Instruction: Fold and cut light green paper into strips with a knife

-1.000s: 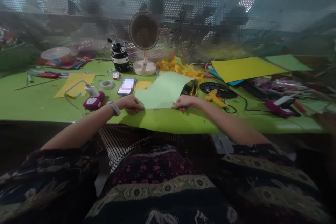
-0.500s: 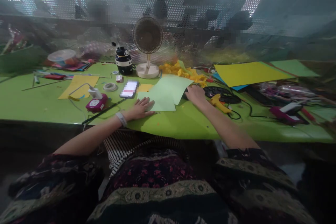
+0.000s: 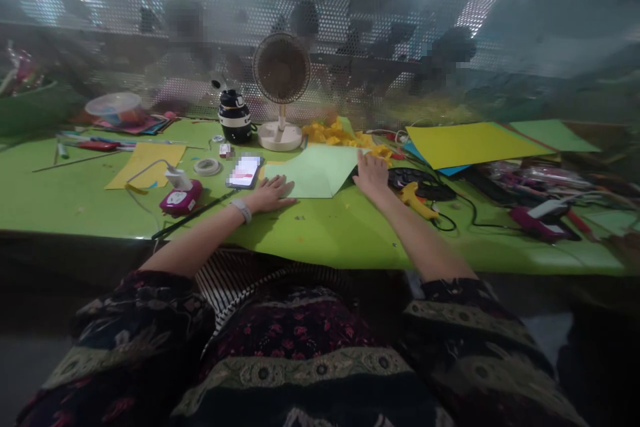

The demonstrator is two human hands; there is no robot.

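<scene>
Head view: both hands [image 3: 320, 186] touch opposite edges of pale green paper [image 3: 320, 170].

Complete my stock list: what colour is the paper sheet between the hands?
The paper sheet is pale green, clearest in the head view.

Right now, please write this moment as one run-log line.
left hand: on pale green sheet, left side; right hand: at sheet's right edge; phone: beyond left hand; glue gun: right of right hand
</scene>
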